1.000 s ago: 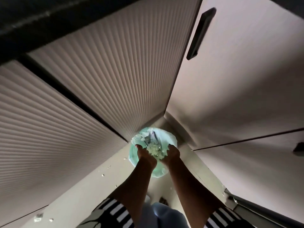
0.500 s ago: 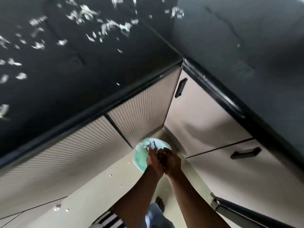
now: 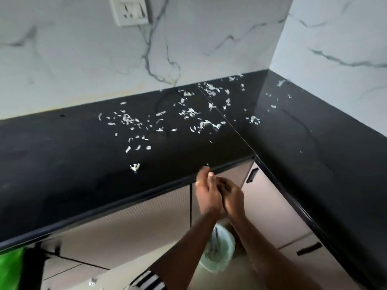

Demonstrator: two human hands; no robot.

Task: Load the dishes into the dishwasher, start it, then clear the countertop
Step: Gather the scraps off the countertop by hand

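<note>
Currently, two grips are in view, both bare hands: the left grip (image 3: 208,192) and the right grip (image 3: 233,198) are pressed together palm to palm, just in front of the front edge of one black L-shaped bench (image 3: 62,174). The left grip's fingers are extended upward and hold no visible object. The right grip is blurred, with its fingers laid across the left palm, and it cannot be told whether they curl round anything. The task material is pale scraps (image 3: 127,119), too many to count, several dozen at least, scattered over the bench top from its middle into the far corner. All of them lie beyond and above the grips and none touches either grip. The nearest single clump (image 3: 134,167) sits close to the front edge, to the left of the left grip. One bin (image 3: 219,254) with a pale green liner stands on the floor below the grips, showing between the two forearms. Two dark cabinet handles are visible, the upper handle (image 3: 252,175) just right of the grips and the lower handle (image 3: 309,249) further right. One wall socket (image 3: 130,10) is mounted on the marble wall above the bench. One striped sleeve (image 3: 150,279) shows at the lower edge.
</note>
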